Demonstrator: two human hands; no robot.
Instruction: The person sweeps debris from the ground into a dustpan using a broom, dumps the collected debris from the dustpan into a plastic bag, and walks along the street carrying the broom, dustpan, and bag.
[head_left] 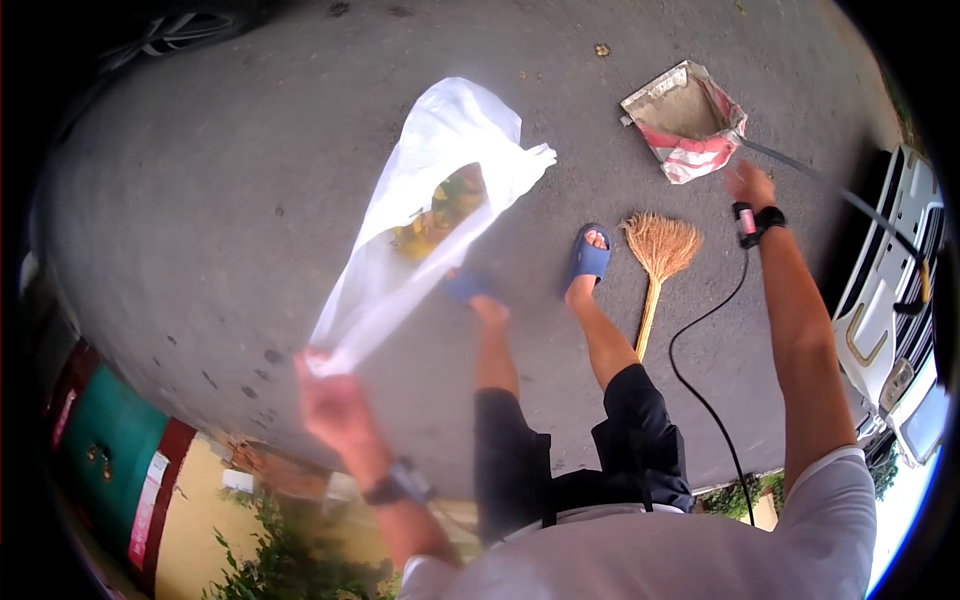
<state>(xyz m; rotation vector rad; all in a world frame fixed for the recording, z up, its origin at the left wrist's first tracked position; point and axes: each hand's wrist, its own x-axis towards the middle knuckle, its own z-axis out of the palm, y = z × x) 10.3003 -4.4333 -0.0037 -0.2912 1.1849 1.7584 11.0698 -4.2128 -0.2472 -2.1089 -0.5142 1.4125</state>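
My left hand (335, 400), blurred by motion, is closed on one edge of a white plastic bag (455, 115). The bag stretches away from it over the pavement, its mouth gaping, with yellow and green leaves (440, 212) showing inside. Out to the right, my right hand (751, 184) has its fingers stretched out, holding nothing, close to the near corner of a dustpan (690, 150). That dustpan is worn, red and white, with a long dark handle (840, 188) running off to the right. A straw broom (660, 250) lies between my right foot and the dustpan.
Grey asphalt (250, 200) spreads around my feet in blue slippers (590, 258). A white vehicle (885, 300) stands at the right, and a car wheel (170, 35) shows at upper left. A black cable (690, 375) hangs from my right wrist. Plants (290, 550) grow by a yellow wall (205, 500).
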